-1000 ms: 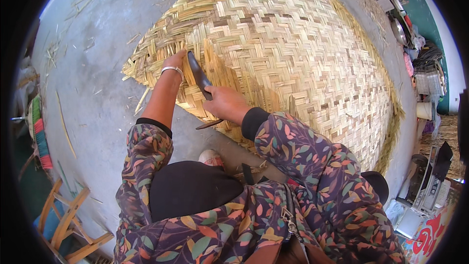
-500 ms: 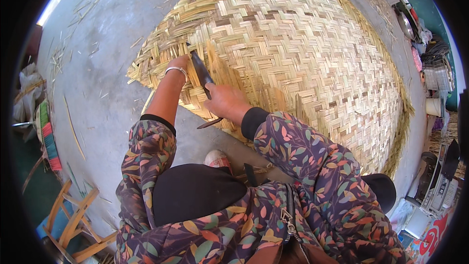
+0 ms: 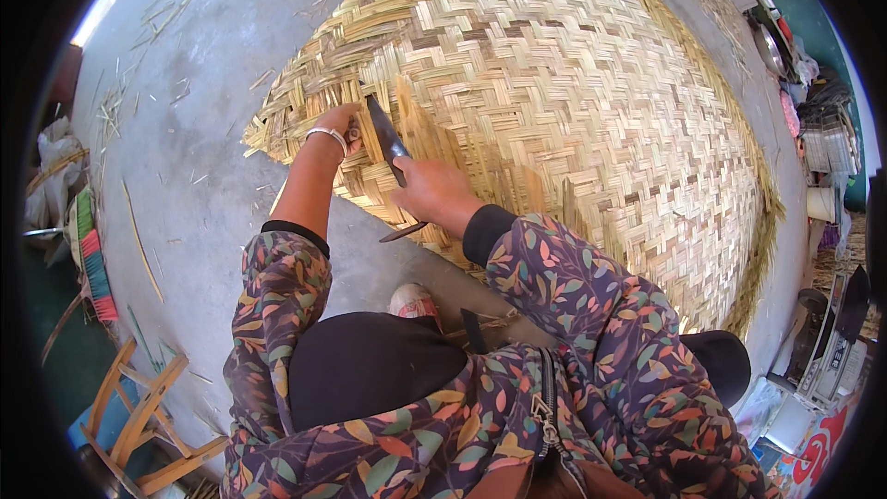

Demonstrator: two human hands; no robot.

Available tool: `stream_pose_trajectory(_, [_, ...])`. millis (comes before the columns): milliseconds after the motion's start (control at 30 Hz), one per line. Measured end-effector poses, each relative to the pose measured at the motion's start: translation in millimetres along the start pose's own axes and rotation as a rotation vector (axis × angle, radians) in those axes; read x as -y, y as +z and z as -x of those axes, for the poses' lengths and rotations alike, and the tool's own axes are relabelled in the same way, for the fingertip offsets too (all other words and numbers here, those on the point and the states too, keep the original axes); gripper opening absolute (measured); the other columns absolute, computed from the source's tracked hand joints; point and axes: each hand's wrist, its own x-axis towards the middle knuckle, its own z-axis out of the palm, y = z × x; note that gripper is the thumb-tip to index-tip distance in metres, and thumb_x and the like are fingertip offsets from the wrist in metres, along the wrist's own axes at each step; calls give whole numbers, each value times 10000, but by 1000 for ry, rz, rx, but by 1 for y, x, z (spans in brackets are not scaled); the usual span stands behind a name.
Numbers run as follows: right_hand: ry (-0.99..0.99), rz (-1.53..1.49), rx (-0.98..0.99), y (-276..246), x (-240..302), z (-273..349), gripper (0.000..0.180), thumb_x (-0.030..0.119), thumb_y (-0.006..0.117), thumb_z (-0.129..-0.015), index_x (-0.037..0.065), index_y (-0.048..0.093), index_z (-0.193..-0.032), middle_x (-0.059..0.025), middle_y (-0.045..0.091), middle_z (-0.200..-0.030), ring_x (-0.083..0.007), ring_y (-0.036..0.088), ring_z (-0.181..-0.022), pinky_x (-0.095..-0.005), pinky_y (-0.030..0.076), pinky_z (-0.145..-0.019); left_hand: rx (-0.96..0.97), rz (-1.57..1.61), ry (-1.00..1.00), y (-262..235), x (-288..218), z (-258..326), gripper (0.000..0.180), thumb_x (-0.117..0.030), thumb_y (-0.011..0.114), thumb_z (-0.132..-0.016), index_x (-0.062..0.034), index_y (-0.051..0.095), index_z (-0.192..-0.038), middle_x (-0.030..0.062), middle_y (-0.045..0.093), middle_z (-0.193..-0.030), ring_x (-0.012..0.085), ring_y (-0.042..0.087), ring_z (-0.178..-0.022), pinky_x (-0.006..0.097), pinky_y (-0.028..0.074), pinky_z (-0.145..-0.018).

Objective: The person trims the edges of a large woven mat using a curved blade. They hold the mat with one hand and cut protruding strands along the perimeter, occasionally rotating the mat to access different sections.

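A large woven mat (image 3: 573, 102) of flat straw-coloured strips lies on the floor, its left corner closest to my hands. Held in my right hand (image 3: 434, 192) is a dark metal knife-like tool (image 3: 384, 129); its flat blade rests over the mat among loose strip ends, and a thin curved end shows below my fist. My left hand (image 3: 342, 126), a white bangle at its wrist, is over the mat just left of the blade. Its fingers curl inward, and whatever they pinch is hidden. Upright loose strips (image 3: 420, 125) stick out right of the blade.
Straw scraps lie on the grey floor (image 3: 203, 129) to the left. A wooden frame (image 3: 139, 416) stands at lower left, near a plastic bag (image 3: 55, 176). Pans and household goods line the right wall. My shoe (image 3: 413, 301) is just below the mat's near edge.
My left hand has turned slightly, so its curled fingers show more. The right hand and the tool have shifted a little to the right and down.
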Motion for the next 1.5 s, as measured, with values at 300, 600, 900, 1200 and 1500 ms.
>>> stream_pose_trajectory(300, [14, 180, 59, 2, -2, -6, 342, 253, 577, -808, 118, 617, -1119, -176, 692, -907, -371, 666, -877, -492, 514, -738, -148, -310, 189, 16, 2, -19, 226, -284, 612, -898, -68, 643, -837, 43, 569, -678, 186, 545, -600, 357, 452, -549])
stream_pose_trajectory(600, [33, -4, -1, 11, -5, -12, 255, 190, 562, -802, 56, 621, -1011, -198, 684, -930, -382, 656, -916, -492, 501, -764, -38, -67, 182, 1, 10, 26, 263, -358, 714, -863, -107, 635, -858, -6, 594, -729, 116, 536, -572, 278, 424, -475])
stream_pose_trajectory(900, [-26, -135, 42, 6, -11, -21, 616, 285, 688, -758, 8, 575, -1297, -226, 686, -976, -358, 665, -913, -415, 513, -802, -97, -56, 70, 6, -2, 11, 201, -224, 710, -839, -80, 601, -749, 19, 541, -643, 139, 478, -482, 310, 335, -394])
stream_pose_trajectory(1200, [-10, -124, -41, 10, -7, -11, 344, 204, 625, -756, 39, 637, -1058, -222, 675, -884, -405, 648, -876, -493, 506, -751, -105, 74, 136, 11, 9, 7, 205, -215, 701, -849, -30, 629, -796, 51, 593, -688, 181, 528, -528, 332, 399, -456])
stream_pose_trajectory(1500, [9, 89, -1, 6, -6, -14, 316, 183, 584, -800, 86, 633, -1097, -192, 687, -882, -368, 667, -862, -489, 515, -731, -227, -437, 165, 22, 14, -17, 350, -337, 668, -867, 0, 663, -960, 125, 668, -805, 211, 625, -719, 378, 492, -650])
